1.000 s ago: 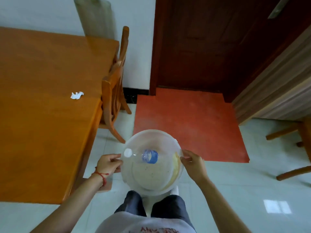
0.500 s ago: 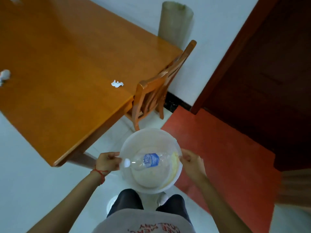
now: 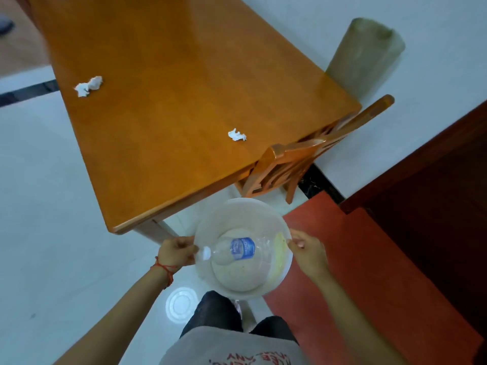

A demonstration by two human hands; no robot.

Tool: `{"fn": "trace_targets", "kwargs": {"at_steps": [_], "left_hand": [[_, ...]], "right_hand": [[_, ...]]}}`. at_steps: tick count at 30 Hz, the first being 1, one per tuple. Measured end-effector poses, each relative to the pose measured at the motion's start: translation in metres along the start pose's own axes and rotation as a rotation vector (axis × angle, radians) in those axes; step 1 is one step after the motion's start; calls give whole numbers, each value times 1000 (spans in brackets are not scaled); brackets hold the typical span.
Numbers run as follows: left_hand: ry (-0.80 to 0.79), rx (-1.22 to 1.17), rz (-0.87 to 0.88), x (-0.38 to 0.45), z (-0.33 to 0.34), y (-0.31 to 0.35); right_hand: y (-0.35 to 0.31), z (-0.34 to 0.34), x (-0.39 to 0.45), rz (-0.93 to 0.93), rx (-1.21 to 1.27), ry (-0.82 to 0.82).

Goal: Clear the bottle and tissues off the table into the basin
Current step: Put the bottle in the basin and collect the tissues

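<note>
I hold a round white basin [image 3: 238, 209] in front of me, above the floor. My left hand [image 3: 176, 251] grips its left rim and my right hand [image 3: 305, 250] grips its right rim. A clear plastic bottle [image 3: 237, 250] with a blue label and white cap lies on its side inside the basin, cap toward my left hand. On the orange wooden table [image 3: 168, 101] lie two crumpled white tissues: one [image 3: 236, 135] near the chair side, another [image 3: 88, 86] toward the far left edge.
A wooden chair [image 3: 303, 159] is tucked at the table's right end. A rolled mat [image 3: 361, 54] leans on the wall behind it. A red mat [image 3: 369, 272] and a dark door lie to the right. The table corner [image 3: 113, 229] is just left of the basin.
The view has swung left toward the table, bringing the second tissue into sight. Both hands keep the same hold on the basin, and the bottle still lies inside.
</note>
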State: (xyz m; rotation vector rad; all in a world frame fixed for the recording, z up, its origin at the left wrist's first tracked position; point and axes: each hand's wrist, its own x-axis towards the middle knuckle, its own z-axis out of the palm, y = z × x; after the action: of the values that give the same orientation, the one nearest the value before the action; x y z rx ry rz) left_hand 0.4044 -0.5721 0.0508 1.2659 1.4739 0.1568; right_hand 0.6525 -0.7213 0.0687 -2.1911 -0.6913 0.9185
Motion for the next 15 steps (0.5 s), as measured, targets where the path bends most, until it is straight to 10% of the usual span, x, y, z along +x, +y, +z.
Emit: {"fn": "trace_targets", "kwargs": {"at_steps": [15], "left_hand": [[51, -63, -89, 37, 1, 19]], "right_hand": [[-26, 3, 72, -89, -77, -77]]}}
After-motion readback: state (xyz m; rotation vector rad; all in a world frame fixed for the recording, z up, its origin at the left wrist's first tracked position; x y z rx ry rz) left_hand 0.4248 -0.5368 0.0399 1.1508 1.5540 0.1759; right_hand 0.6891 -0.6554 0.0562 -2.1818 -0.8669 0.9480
